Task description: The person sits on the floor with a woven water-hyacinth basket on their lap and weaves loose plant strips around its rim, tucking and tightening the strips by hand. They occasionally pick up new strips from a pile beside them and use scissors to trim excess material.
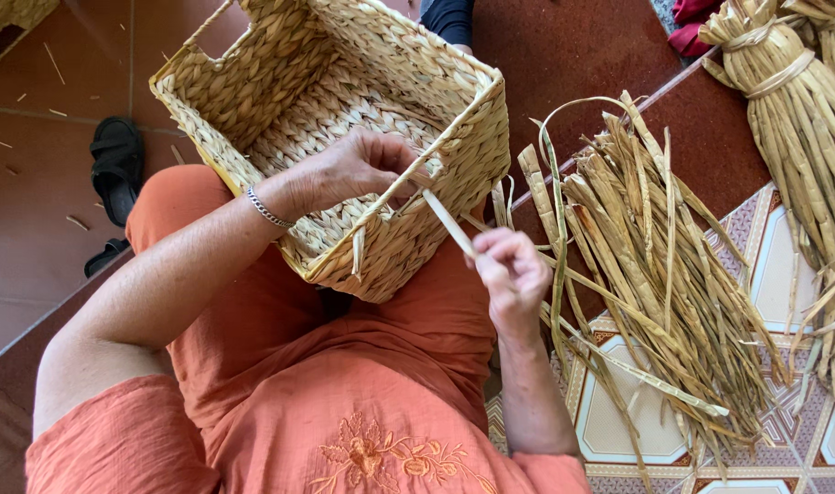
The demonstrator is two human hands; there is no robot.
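Observation:
A rectangular woven straw basket (253, 82) rests tilted on my lap, its opening facing up. My left hand (358, 169), with a silver bracelet on the wrist, reaches inside and grips the near rim at the corner. My right hand (509, 270) is outside the basket, below that corner, pinching a flat dried fibre strand (447, 220) that runs up to the rim next to my left fingers. I wear orange clothes.
A loose pile of dried fibre strips (655, 265) lies on the patterned tile floor to my right. Tied bundles of the same fibre (792, 101) stand at the top right. A black sandal (115, 165) sits on the red floor at left.

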